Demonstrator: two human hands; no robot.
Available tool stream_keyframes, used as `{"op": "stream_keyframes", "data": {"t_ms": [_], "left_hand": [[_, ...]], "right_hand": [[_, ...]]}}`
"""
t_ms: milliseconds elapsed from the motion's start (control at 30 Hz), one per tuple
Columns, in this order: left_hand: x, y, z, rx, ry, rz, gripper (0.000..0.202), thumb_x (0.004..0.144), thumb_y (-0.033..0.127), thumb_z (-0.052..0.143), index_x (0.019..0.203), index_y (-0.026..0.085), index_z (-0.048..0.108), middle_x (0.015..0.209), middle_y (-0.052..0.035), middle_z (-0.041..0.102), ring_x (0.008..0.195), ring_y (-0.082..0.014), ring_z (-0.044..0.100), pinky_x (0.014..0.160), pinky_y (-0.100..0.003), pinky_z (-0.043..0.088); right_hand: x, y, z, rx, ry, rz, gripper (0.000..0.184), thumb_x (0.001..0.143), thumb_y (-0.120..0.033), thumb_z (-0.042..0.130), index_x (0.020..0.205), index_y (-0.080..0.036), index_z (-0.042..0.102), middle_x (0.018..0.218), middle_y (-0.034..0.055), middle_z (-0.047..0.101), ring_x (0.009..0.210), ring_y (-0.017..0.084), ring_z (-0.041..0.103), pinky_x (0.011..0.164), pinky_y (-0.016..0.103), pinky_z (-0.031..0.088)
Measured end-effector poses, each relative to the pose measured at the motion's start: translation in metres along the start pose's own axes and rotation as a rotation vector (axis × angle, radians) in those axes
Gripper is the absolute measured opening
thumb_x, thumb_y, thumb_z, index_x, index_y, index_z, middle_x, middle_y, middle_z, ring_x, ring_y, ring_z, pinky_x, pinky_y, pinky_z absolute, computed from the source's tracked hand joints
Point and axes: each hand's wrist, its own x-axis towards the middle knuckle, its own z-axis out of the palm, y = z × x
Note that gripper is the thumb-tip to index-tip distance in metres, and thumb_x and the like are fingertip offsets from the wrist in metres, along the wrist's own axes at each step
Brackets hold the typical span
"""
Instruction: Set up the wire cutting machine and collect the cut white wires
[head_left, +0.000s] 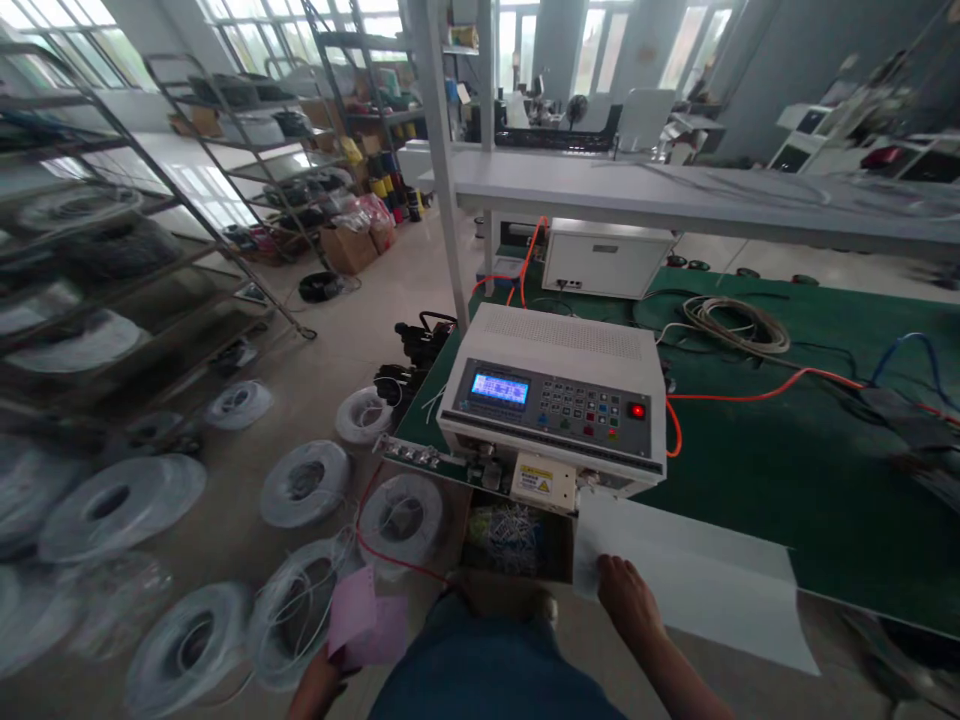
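Pink paper sheets (354, 612) with holes along one edge are held in my left hand (321, 680), low at the left over the wire coils. My right hand (624, 592) rests at the left part of a white sheet (720, 580) that hangs over the table's front edge. Its fingers are curled closed; anything in them is hidden. In front of me stands a white benchtop machine (555, 385) with a lit blue screen (500, 388), keypad and glowing red switch (637, 411). A box (555, 550) of short white wire pieces sits below its front.
Several wire coils (305, 482) lie on the floor at the left, beside metal racks (202, 220). The green table (735, 470) carries a cable coil (739, 325), a white case (607, 258) and red tubing (765, 395). A raised shelf (675, 190) crosses behind.
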Motion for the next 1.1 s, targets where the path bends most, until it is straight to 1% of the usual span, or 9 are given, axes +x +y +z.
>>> {"op": "stream_keyframes", "data": {"t_ms": [167, 400, 533, 667, 800, 867, 933, 1000, 1100], "left_hand": [[0.001, 0.006, 0.004, -0.198, 0.014, -0.131, 0.0, 0.077, 0.021, 0.048, 0.077, 0.021, 0.048, 0.059, -0.0019, 0.061, 0.059, -0.0219, 0.064, 0.052, -0.028, 0.044], [-0.022, 0.03, 0.018, -0.418, -0.022, -0.05, 0.009, 0.077, 0.014, 0.056, 0.084, 0.018, 0.053, 0.069, -0.0005, 0.062, 0.062, -0.0146, 0.063, 0.055, -0.022, 0.044], [-0.041, 0.049, 0.029, -0.507, -0.063, -0.003, 0.013, 0.077, 0.011, 0.056, 0.088, 0.019, 0.056, 0.077, -0.0005, 0.063, 0.06, -0.0129, 0.062, 0.051, -0.021, 0.043], [-0.059, 0.063, 0.038, -0.525, -0.104, 0.048, 0.019, 0.077, 0.014, 0.058, 0.094, 0.021, 0.057, 0.088, -0.0019, 0.064, 0.062, -0.0132, 0.061, 0.052, -0.021, 0.042], [-0.073, 0.074, 0.043, -0.494, -0.116, 0.093, 0.02, 0.075, 0.02, 0.06, 0.095, 0.021, 0.058, 0.094, -0.0026, 0.063, 0.067, -0.015, 0.06, 0.053, -0.023, 0.044], [-0.078, 0.079, 0.045, -0.481, -0.127, 0.124, 0.022, 0.075, 0.021, 0.061, 0.096, 0.022, 0.057, 0.097, -0.0029, 0.062, 0.07, -0.016, 0.058, 0.052, -0.023, 0.044], [-0.081, 0.085, 0.045, -0.474, -0.152, 0.159, 0.024, 0.075, 0.021, 0.061, 0.098, 0.022, 0.056, 0.098, -0.0033, 0.06, 0.072, -0.0167, 0.057, 0.051, -0.023, 0.044], [-0.085, 0.091, 0.045, -0.461, -0.18, 0.191, 0.025, 0.074, 0.022, 0.061, 0.097, 0.021, 0.055, 0.098, -0.004, 0.059, 0.074, -0.0177, 0.056, 0.051, -0.024, 0.045], [-0.094, 0.101, 0.045, -0.447, -0.196, 0.228, 0.028, 0.071, 0.025, 0.064, 0.096, 0.021, 0.054, 0.094, -0.0041, 0.058, 0.075, -0.0194, 0.056, 0.051, -0.026, 0.047]], "right_hand": [[0.009, -0.03, -0.009, 0.064, -0.018, -0.077, 0.025, 0.076, -0.003, 0.045, 0.085, -0.019, 0.062, 0.084, 0.0038, 0.066, 0.081, 0.016, 0.059, 0.073, 0.024, 0.042], [0.039, -0.079, -0.007, 0.089, -0.097, -0.179, 0.025, 0.074, -0.004, 0.048, 0.088, -0.017, 0.065, 0.091, 0.0083, 0.066, 0.092, 0.02, 0.057, 0.086, 0.029, 0.042], [0.046, -0.083, -0.008, 0.093, -0.145, -0.189, 0.032, 0.074, -0.003, 0.046, 0.097, -0.013, 0.065, 0.105, 0.014, 0.063, 0.103, 0.025, 0.053, 0.092, 0.035, 0.04], [0.043, -0.08, -0.013, 0.134, -0.199, -0.175, 0.033, 0.076, -0.003, 0.043, 0.098, -0.015, 0.064, 0.104, 0.0121, 0.064, 0.105, 0.022, 0.053, 0.093, 0.033, 0.038], [0.031, -0.079, -0.017, 0.196, -0.268, -0.128, 0.024, 0.079, -0.01, 0.045, 0.091, -0.018, 0.064, 0.094, 0.0067, 0.067, 0.087, 0.016, 0.061, 0.075, 0.024, 0.044], [0.022, -0.082, -0.016, 0.214, -0.314, -0.102, 0.021, 0.084, -0.019, 0.043, 0.084, -0.018, 0.064, 0.083, 0.0069, 0.069, 0.078, 0.018, 0.064, 0.065, 0.025, 0.044], [0.012, -0.087, -0.014, 0.227, -0.349, -0.082, 0.03, 0.088, -0.027, 0.038, 0.078, -0.017, 0.065, 0.078, 0.009, 0.07, 0.075, 0.021, 0.065, 0.062, 0.027, 0.044], [0.004, -0.09, -0.01, 0.246, -0.368, -0.064, 0.033, 0.089, -0.026, 0.035, 0.081, -0.016, 0.065, 0.08, 0.0109, 0.07, 0.077, 0.022, 0.066, 0.063, 0.028, 0.044], [-0.004, -0.091, -0.002, 0.278, -0.378, -0.033, 0.025, 0.085, -0.015, 0.038, 0.09, -0.013, 0.063, 0.084, 0.0122, 0.069, 0.08, 0.021, 0.065, 0.065, 0.027, 0.045]]}}
